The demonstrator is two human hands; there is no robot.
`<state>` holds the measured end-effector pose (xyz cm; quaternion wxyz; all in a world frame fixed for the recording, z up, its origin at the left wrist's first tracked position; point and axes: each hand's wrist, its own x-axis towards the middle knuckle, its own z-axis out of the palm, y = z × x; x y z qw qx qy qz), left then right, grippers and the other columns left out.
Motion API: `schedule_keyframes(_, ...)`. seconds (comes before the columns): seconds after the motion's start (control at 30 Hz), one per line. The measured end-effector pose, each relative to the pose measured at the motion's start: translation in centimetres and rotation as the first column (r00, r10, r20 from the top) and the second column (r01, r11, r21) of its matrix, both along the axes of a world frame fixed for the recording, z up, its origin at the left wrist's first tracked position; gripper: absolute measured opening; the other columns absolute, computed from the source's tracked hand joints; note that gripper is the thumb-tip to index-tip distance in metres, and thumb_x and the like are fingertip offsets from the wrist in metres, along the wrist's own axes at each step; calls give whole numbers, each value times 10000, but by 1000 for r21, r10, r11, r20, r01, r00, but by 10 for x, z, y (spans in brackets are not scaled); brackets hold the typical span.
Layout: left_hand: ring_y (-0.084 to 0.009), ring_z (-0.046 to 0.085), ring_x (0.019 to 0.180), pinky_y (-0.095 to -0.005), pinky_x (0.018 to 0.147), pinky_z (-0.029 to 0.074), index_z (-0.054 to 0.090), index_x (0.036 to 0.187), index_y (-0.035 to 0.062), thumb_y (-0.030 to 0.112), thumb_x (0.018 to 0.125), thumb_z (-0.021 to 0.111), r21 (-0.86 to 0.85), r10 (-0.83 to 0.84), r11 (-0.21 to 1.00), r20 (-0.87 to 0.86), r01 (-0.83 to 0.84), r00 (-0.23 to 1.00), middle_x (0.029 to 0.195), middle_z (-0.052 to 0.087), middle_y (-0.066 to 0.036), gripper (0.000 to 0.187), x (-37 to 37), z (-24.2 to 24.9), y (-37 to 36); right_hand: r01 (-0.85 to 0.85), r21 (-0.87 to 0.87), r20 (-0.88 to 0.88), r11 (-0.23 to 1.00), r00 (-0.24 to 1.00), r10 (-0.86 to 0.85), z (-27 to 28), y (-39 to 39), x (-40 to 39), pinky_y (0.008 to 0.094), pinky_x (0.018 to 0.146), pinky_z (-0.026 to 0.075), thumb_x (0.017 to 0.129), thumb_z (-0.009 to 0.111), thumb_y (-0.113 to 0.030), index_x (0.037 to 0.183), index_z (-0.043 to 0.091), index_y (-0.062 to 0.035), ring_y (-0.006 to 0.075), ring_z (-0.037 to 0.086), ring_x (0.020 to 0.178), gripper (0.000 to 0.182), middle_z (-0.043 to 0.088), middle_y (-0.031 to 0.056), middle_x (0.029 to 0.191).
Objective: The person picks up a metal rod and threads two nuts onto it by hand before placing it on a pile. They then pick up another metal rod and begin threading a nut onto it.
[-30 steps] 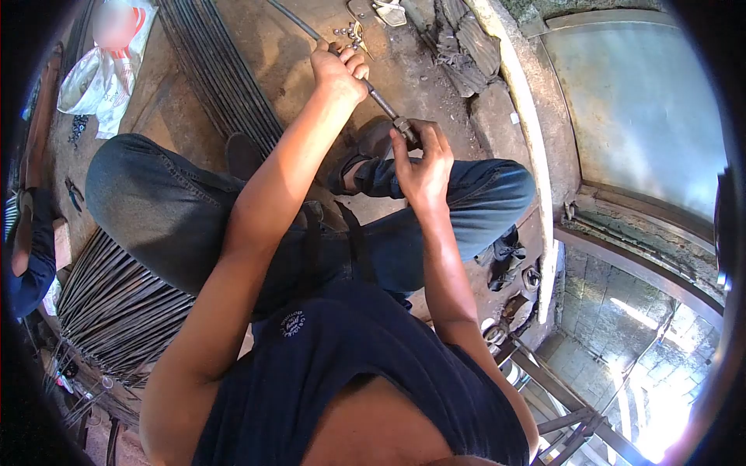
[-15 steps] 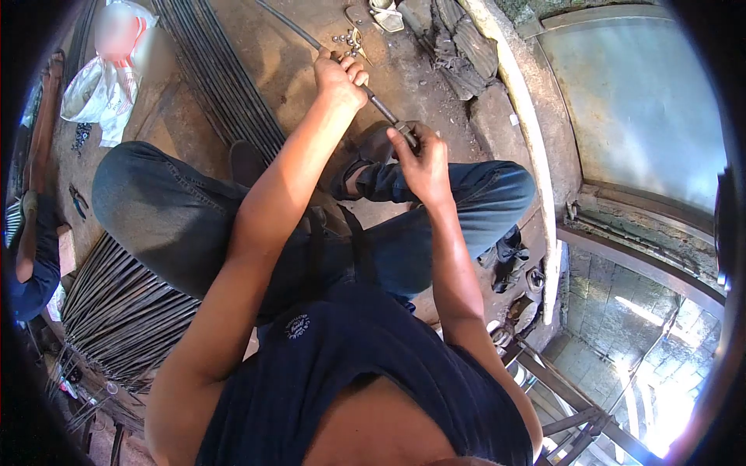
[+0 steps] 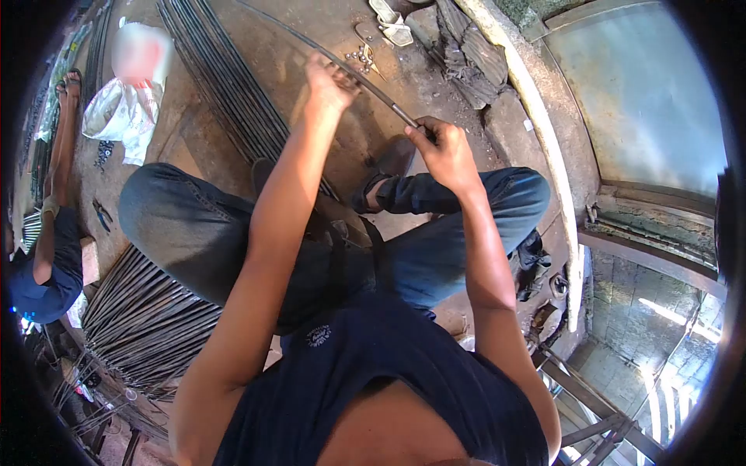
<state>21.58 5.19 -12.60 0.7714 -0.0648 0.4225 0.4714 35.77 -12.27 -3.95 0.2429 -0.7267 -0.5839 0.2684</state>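
Observation:
I sit on the floor in blue jeans with both arms stretched forward. A long thin metal rod (image 3: 373,84) runs from the upper left down to my hands. My left hand (image 3: 328,81) is closed around the rod farther up. My right hand (image 3: 447,151) grips the rod's near end, and whatever sits on that end is hidden in the fist. My foot in a dark sandal (image 3: 386,159) rests just below the right hand.
Bundles of long steel rods lie on the floor at left (image 3: 140,318) and ahead (image 3: 225,85). Small metal parts (image 3: 361,58) and sandals (image 3: 388,19) lie ahead. A white plastic bag (image 3: 124,116) sits at upper left. Another person's arm (image 3: 47,225) is at far left. A concrete curb (image 3: 536,109) runs on the right.
The view has tilted, so everything sits lower in frame. My left hand has slid farther up the rod. My right fist has closed fully over the rod's end fitting.

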Motion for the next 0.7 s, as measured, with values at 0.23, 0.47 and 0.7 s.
schedule_keyframes(0.23,-316,569,993,-510,889,446,420,1289,5,655,917,334,50,134,990,-57,-131,989,1038,574,-212,755,-94,-98,129,9,33,85,999,996,-12,59,-28,-14,418,665,482,886,644,-208,909,666,27,403,649,754,238,624,259,779)
schedule_keyframes(0.47,-331,591,989,-501,850,496,331,1379,-8,536,980,350,89,112,992,-231,-93,967,1139,541,-205,675,-127,-89,207,150,-200,201,968,973,-109,131,-105,11,377,598,447,774,743,-120,906,670,55,328,602,628,231,634,210,722)
schedule_keyframes(0.7,-345,627,889,-579,801,504,360,1269,-16,596,937,429,15,213,976,108,-215,971,985,596,-259,700,-108,-144,272,168,-260,220,951,969,-111,159,-162,36,382,692,520,741,757,-149,938,695,11,324,682,701,261,688,185,795)
